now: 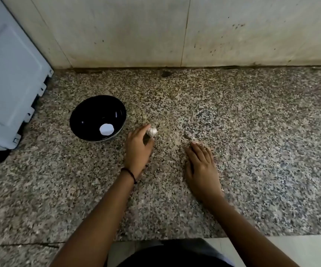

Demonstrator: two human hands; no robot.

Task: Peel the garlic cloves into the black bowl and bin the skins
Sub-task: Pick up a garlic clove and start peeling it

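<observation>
- My left hand (138, 149) pinched the garlic bulb (152, 132) between thumb and fingertips, low over the granite counter (252, 132). I could not tell whether the bulb touched the stone.
- My right hand (202, 166) lay flat on the counter, fingers straight and together, holding nothing. A small pale scrap (189, 137), perhaps skin, lay just off its fingertips at 12 o'clock.
- The black bowl (73, 120) stood near the bulb at its 9 o'clock. A pale round patch inside was either a clove or glare.
- I judged the task barely begun: the bulb looked whole and unpeeled, and no bin was in view.
</observation>
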